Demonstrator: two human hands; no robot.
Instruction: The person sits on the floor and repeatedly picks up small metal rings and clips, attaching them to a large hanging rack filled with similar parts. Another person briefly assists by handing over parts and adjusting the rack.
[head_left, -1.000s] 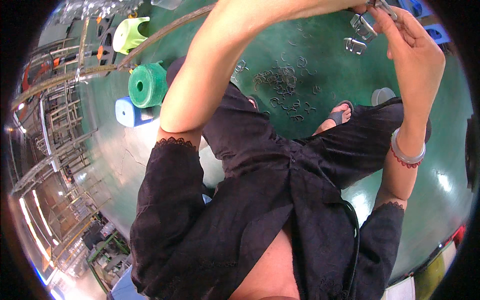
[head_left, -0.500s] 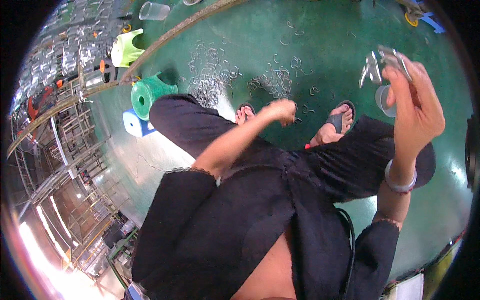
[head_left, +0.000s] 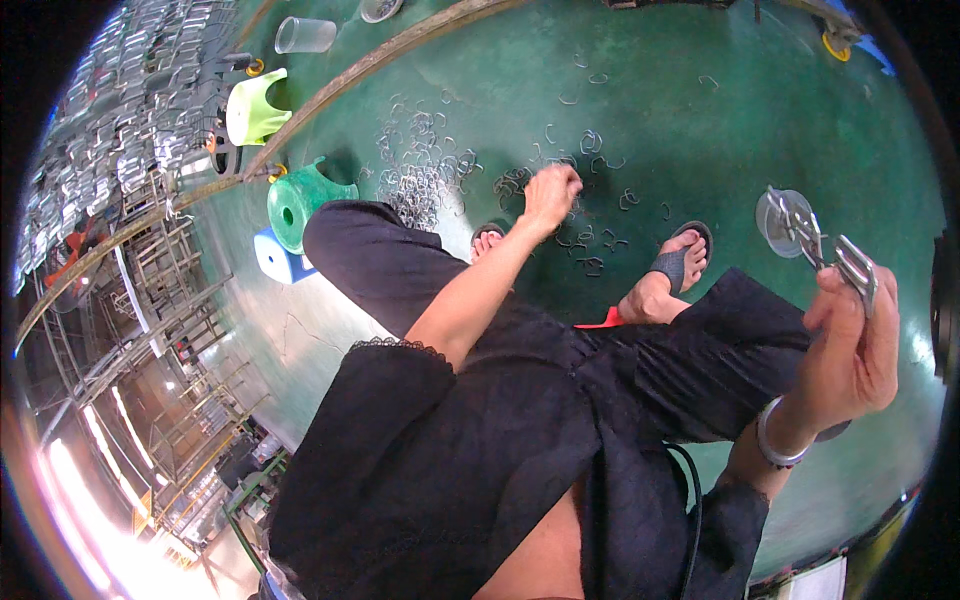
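Note:
My left hand (head_left: pixel 550 197) reaches down to the green floor, its fingers closed among several small bent metal wire clips (head_left: pixel 430 180) scattered there; what it grips is too small to tell. Up at the right, my right hand (head_left: pixel 850 345) is raised and holds a bunch of shiny metal buckle-like pieces (head_left: pixel 820 245) between fingers and thumb. A silver bangle sits on that wrist. My sandalled feet (head_left: pixel 670 270) and black clothing fill the middle.
A green plastic stool (head_left: pixel 300 200), a blue and white block (head_left: pixel 272 258) and a light green container (head_left: pixel 252 108) stand at the left. A clear plastic cup (head_left: pixel 303 35) lies at the top. Racks of metal parts (head_left: pixel 120 130) line the left edge.
My left arm has swung down from near my right hand to the clips on the floor. My right hand with the metal pieces has dropped lower and moved right.

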